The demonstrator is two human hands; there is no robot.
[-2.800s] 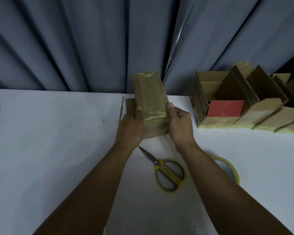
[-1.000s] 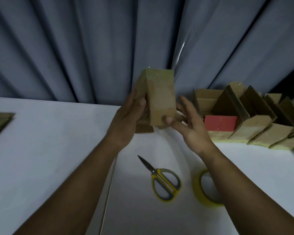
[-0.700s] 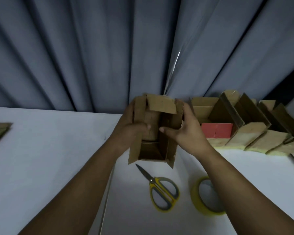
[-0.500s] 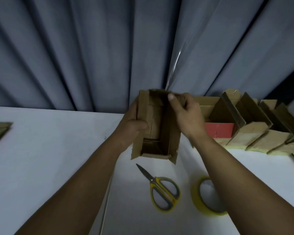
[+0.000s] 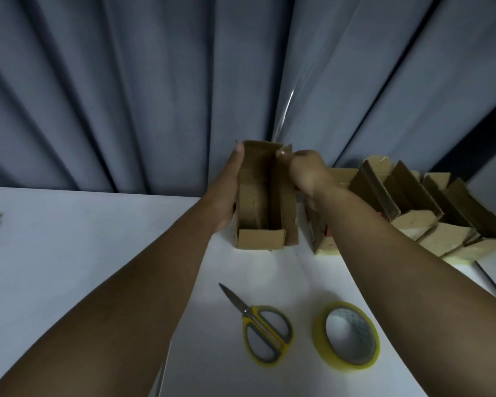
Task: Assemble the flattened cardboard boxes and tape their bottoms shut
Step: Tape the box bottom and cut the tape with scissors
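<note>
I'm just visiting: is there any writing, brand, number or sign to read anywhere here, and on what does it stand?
No text here can be read.
On the yellow tape roll: faint printed marks inside its core, too blurred to read.
On the open brown cardboard box, the row of cardboard boxes at right and the yellow-handled scissors: no print visible.

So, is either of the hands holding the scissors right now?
No: the scissors lie on the table, while the left hand and right hand hold the cardboard box.
</note>
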